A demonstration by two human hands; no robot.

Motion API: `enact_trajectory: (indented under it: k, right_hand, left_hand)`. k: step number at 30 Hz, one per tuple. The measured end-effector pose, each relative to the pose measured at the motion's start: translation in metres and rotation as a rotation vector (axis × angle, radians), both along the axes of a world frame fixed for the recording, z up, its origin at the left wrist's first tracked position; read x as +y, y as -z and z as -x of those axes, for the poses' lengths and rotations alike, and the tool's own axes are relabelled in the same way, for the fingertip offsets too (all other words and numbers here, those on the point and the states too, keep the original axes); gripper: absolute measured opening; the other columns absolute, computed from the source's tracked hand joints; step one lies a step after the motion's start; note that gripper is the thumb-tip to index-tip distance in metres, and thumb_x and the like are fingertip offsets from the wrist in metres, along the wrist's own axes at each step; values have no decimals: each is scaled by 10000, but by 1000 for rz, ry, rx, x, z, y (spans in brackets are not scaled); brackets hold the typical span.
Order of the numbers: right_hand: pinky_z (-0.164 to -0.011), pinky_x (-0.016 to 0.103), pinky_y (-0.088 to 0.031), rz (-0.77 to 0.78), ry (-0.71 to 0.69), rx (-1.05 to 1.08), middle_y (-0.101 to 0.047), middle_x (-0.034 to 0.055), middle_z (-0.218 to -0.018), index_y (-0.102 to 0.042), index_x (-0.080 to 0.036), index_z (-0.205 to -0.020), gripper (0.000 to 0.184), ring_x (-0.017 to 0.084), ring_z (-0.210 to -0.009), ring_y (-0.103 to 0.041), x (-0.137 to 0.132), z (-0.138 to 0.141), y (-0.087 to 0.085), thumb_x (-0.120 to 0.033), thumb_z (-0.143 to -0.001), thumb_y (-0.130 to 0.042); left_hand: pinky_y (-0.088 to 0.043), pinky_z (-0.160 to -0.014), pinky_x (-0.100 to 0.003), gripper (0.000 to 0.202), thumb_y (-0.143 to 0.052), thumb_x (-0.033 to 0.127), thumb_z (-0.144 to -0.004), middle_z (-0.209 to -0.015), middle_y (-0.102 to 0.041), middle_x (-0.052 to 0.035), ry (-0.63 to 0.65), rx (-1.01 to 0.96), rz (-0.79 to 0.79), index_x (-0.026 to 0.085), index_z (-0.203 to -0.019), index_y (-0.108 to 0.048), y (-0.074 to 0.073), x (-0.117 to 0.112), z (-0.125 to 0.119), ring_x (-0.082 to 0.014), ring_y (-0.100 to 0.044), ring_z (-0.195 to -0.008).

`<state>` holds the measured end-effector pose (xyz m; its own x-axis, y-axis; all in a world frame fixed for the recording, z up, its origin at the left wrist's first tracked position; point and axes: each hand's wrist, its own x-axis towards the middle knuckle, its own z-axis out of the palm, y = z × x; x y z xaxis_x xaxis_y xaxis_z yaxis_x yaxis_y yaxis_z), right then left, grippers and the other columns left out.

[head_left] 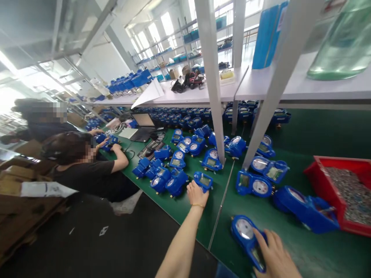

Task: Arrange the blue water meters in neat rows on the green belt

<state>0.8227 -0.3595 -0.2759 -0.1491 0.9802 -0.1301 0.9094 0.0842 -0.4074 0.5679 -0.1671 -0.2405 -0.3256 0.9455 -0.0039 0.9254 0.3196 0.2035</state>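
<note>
My left hand [198, 194], with a thin band at the wrist, is closed on a blue water meter [204, 180] at the middle of the green bench. That meter's small rectangular display faces up. At the near right, the fingers of my right hand [276, 253] are wrapped over another blue water meter [245, 228], which has a round white dial and a display partly covered by the hand. Beside my left hand a cluster of blue meters [176, 181] lies on the bench. Beyond my right hand is a pair of meters [261, 187].
A red bin [321, 164] of small metal parts stands at the right. Two slanting metal posts [213, 96] rise to a white shelf [185, 96]. A laptop [143, 121] sits farther back. Two co-workers [84, 170] work at the left, one handling a meter.
</note>
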Motion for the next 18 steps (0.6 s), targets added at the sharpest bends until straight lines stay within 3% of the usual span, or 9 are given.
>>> enact_trajectory:
  k: [4,7,12,13,15,17,18]
  right_hand:
    - [-1005,628,-435,108,-270,-120,-396,233,-1475,-451,-197,-1409,878,449,-1378,-330,72,64,-28,-164,-551,-635]
    - [-1097,628,-342,183,-523,-101,-305,248,-1528,-387,-164,-1457,990,438,-1414,-267,115,87,-42,-149,-525,-722]
    - [-1150,562,-290,-20,-898,-20,-401,220,-1472,-392,-163,-1427,1093,369,-1405,-305,191,114,-48,-165,-452,-888]
    - [-1138,546,-316,-86,-948,-12,-436,209,-1445,-395,-161,-1419,1045,351,-1396,-323,206,122,-48,-162,-494,-880]
    - [-1075,475,-405,-230,-974,7,-525,180,-1355,-438,-157,-1377,744,295,-1344,-403,233,141,-48,-171,-709,-766]
    - [-982,392,-468,-363,-924,3,-591,146,-1255,-528,-200,-1292,373,236,-1252,-493,247,156,-47,-182,-919,-522]
    - [-948,364,-478,-418,-896,-10,-601,130,-1238,-565,-237,-1253,322,216,-1214,-521,247,160,-46,-195,-973,-410]
  left_hand:
    - [-395,-961,-441,732,-713,403,-657,-1178,-595,-220,-46,60,-46,53,-1245,-454,4,61,10,-349,-509,-1132]
    - [-387,-965,-441,781,-710,427,-665,-1174,-590,-229,-29,91,-76,14,-1270,-442,8,87,13,-344,-520,-1105]
    - [-380,-1023,-456,892,-710,471,-703,-1236,-581,-260,28,72,-9,-59,-1342,-383,3,118,26,-366,-517,-1159]
    - [-373,-1043,-457,898,-689,482,-729,-1274,-564,-273,46,67,2,-72,-1358,-366,-1,121,30,-372,-507,-1189]
    - [-340,-1096,-460,854,-593,503,-812,-1366,-505,-291,94,62,-32,-75,-1388,-341,-10,121,37,-373,-460,-1275]
    - [-297,-1141,-475,760,-442,507,-893,-1436,-454,-281,156,46,-122,-48,-1404,-353,-18,111,44,-362,-399,-1353]
    - [-287,-1151,-487,721,-368,496,-919,-1445,-451,-276,191,28,-158,-39,-1402,-369,-22,102,48,-355,-391,-1367]
